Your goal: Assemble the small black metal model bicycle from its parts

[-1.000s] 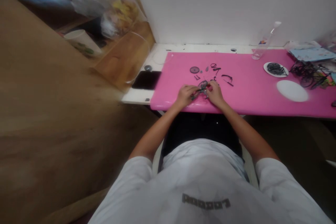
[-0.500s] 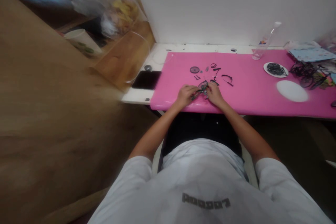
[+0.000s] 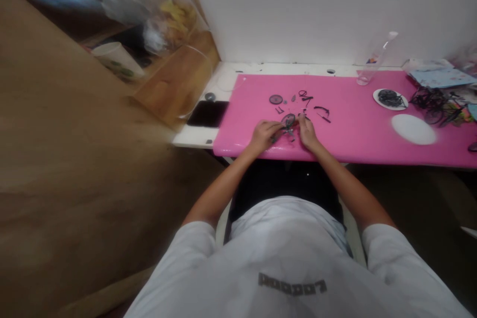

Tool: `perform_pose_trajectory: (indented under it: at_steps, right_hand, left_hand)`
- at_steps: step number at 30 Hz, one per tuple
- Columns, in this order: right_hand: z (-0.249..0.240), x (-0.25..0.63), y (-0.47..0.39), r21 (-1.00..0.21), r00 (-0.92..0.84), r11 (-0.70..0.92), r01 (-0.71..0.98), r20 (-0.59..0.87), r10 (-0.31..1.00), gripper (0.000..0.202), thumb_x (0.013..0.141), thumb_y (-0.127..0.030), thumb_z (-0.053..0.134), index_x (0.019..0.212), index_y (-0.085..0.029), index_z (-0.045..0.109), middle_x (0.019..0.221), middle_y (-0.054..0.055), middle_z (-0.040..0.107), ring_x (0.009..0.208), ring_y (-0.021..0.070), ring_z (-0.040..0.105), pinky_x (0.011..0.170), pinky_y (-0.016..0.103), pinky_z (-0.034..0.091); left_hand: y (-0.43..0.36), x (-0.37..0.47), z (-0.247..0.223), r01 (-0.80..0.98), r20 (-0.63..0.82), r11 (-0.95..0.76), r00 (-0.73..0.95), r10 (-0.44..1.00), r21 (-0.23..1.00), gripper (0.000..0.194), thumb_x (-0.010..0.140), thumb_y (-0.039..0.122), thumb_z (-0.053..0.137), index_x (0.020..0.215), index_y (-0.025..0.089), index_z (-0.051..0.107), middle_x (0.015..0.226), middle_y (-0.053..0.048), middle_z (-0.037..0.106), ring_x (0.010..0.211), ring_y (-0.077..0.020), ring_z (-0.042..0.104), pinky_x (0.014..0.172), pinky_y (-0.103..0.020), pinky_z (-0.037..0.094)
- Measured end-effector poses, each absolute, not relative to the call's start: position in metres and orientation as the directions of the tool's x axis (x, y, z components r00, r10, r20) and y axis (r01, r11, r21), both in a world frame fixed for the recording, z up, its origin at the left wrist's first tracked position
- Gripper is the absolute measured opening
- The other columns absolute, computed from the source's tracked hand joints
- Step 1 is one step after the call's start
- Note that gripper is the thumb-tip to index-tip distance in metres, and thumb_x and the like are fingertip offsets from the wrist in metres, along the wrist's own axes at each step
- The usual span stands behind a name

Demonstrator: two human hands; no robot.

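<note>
My left hand (image 3: 264, 134) is closed on a small model bicycle (image 3: 288, 120), holding it low over the pink cover by one side. A dark spoked wheel on it faces up, and the frame below is partly hidden by my fingers. Just right of it, my right hand (image 3: 307, 131) is apart from the bicycle, its fingertips drawn together beside small dark parts (image 3: 304, 115). Whatever those fingertips pinch is too small to make out. Beyond the hands lie a loose wheel (image 3: 276, 99), a dark part with a ring (image 3: 303, 94) and a curved black piece (image 3: 322, 108).
A pink cover (image 3: 346, 134) lies over the white table. To the right are a plate of black parts (image 3: 390, 99), a white disc (image 3: 413, 129), a pile of dark model bicycles (image 3: 432, 104) and a clear bottle (image 3: 376, 59). A black phone-like slab (image 3: 207, 113) lies left.
My right hand has let go of the model bicycle and shifted slightly right and away from me, to the small parts. My left hand stays in place, and the bicycle's wheel shows more fully.
</note>
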State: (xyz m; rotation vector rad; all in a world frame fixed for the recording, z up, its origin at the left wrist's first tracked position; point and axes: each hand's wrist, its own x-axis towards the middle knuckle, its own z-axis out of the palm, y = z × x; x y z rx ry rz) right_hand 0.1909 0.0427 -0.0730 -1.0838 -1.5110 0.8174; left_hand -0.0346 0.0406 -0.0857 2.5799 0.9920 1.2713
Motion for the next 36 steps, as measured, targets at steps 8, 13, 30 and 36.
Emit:
perform_pose_trajectory:
  at_steps: [8,13,30,36]
  right_hand:
    - [-0.065,0.191,0.038,-0.919,-0.051,0.318,0.233,0.315,0.948,0.065,0.085,-0.087,0.073,0.079,-0.022,0.073,0.074,0.002,0.068,0.069,0.0189,0.06,0.067,0.033,0.051]
    - [-0.066,0.193,0.04,-0.943,-0.05,0.289,0.167,0.285,0.957,0.054,0.08,-0.075,0.085,0.088,-0.022,0.078,0.079,0.002,0.073,0.073,0.0205,0.064,0.069,0.035,0.055]
    - [-0.078,0.196,0.052,-0.943,0.024,0.327,0.061,0.329,0.944,0.061,0.084,-0.079,0.083,0.11,-0.024,0.079,0.116,0.011,0.084,0.109,0.0294,0.079,0.11,0.05,0.061]
    - [-0.081,0.194,0.053,-0.939,-0.001,0.328,0.099,0.33,0.944,0.063,0.082,-0.08,0.082,0.11,-0.023,0.08,0.114,0.01,0.084,0.106,0.0289,0.078,0.107,0.049,0.063]
  left_hand:
    - [0.042,-0.038,-0.086,0.525,0.669,-0.786,0.458,0.585,0.327,0.028,0.113,0.036,0.06,0.128,0.024,0.08,0.128,-0.014,0.083,0.114,-0.0259,0.078,0.098,-0.049,0.052]
    - [0.041,-0.035,-0.083,0.645,0.712,-0.695,0.322,0.623,0.317,0.039,0.105,0.042,0.072,0.14,0.025,0.073,0.138,-0.018,0.076,0.127,-0.0352,0.067,0.11,-0.056,0.047]
    - [0.066,-0.04,-0.089,-0.121,0.219,-0.205,0.119,0.968,0.971,0.07,0.1,0.079,0.058,0.104,0.014,0.081,0.096,-0.016,0.082,0.088,-0.026,0.079,0.085,-0.04,0.064]
    - [0.056,-0.045,-0.08,-0.185,0.242,-0.198,0.263,0.934,0.963,0.093,0.09,0.099,0.047,0.095,0.015,0.087,0.1,-0.018,0.085,0.104,-0.0335,0.083,0.102,-0.046,0.063]
